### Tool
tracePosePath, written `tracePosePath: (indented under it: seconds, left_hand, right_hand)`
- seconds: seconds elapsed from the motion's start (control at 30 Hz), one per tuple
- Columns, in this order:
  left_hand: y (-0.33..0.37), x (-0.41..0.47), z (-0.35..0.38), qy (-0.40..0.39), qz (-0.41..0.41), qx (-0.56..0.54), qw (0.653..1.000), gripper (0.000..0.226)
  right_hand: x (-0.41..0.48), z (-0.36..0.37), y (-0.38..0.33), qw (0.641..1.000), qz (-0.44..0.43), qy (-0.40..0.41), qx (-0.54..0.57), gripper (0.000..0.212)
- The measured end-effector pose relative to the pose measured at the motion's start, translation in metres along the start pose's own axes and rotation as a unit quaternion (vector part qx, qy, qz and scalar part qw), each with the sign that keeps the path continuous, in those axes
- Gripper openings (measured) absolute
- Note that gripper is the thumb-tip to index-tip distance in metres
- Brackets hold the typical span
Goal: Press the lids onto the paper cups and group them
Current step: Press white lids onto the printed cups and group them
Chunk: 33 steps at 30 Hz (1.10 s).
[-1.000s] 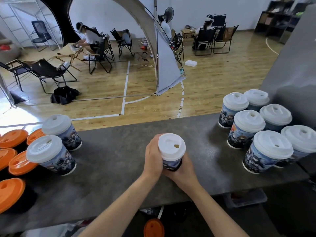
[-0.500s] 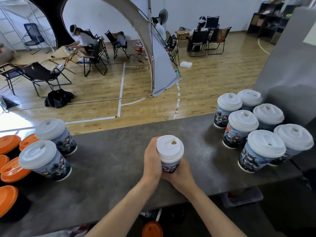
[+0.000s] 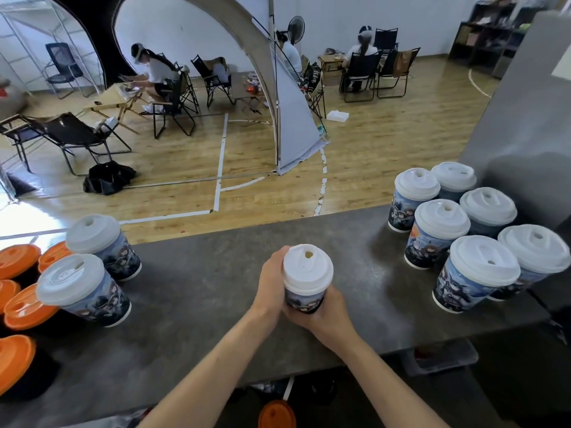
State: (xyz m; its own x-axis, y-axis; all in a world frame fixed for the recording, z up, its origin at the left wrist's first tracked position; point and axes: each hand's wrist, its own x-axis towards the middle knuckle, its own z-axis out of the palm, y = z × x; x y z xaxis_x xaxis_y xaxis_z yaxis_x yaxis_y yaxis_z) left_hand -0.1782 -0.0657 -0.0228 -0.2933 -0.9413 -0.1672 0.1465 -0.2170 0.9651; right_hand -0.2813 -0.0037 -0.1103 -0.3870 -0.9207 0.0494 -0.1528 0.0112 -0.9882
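Counter [image 3: 200,288], hands [image 3: 272,282] [image 3: 327,316] covering base of cup [image 3: 306,299]

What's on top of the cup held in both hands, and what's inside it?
A white lid sits on the held cup, gripped by the left hand and right hand. Its sip hole shows only a brownish spot; the lid covers the rest of the inside.
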Motion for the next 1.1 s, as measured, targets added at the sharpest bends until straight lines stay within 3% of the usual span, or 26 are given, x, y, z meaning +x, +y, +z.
tracePosePath:
  seconds: [0.07,0.13,0.3,0.5,0.63,0.7,0.83,0.93,1.03,1.1]
  left_hand:
    - [0.007,0.008,-0.005,-0.035,-0.06,-0.006,0.998,0.048]
    - [0.007,0.012,-0.006,-0.012,-0.066,-0.012,0.998,0.044]
    - [-0.013,-0.006,0.011,0.03,0.07,-0.029,0.997,0.045]
    - [0.005,0.01,-0.002,-0.034,-0.062,-0.008,0.997,0.037]
    - [-0.004,0.006,-0.001,-0.013,0.01,-0.004,1.0,0.053]
    - [-0.01,-0.002,0.004,0.002,0.052,-0.001,0.999,0.046]
    - [-0.007,0.002,0.0,-0.007,-0.007,-0.01,1.0,0.037]
    - [-0.001,0.013,-0.01,-0.043,-0.07,-0.008,0.997,0.045]
    - [-0.005,0.011,-0.007,0.001,-0.057,-0.03,0.998,0.044]
    - [-0.012,0.004,-0.001,0.0,-0.003,-0.028,1.0,0.039]
  right_hand:
    - [0.0,0.0,0.0,1.0,-0.005,-0.009,-0.01,0.075]
    - [-0.001,0.001,-0.002,1.0,-0.011,-0.009,-0.011,0.079]
    - [0.0,0.002,-0.004,1.0,-0.016,-0.004,0.019,0.089]
    - [0.001,-0.001,0.001,1.0,0.004,-0.011,-0.002,0.075]
    - [0.0,0.001,-0.001,1.0,-0.003,-0.001,0.006,0.082]
    - [0.001,0.001,0.001,1.0,-0.006,-0.002,0.015,0.088]
    - [0.001,0.0,0.003,1.0,-0.005,-0.007,0.017,0.085]
    - [0.001,0.0,0.003,1.0,0.0,-0.031,-0.001,0.078]
    - [0.0,0.002,0.0,1.0,0.005,-0.021,0.004,0.083]
    - [0.001,0.002,0.001,1.0,0.003,-0.014,0.009,0.089]
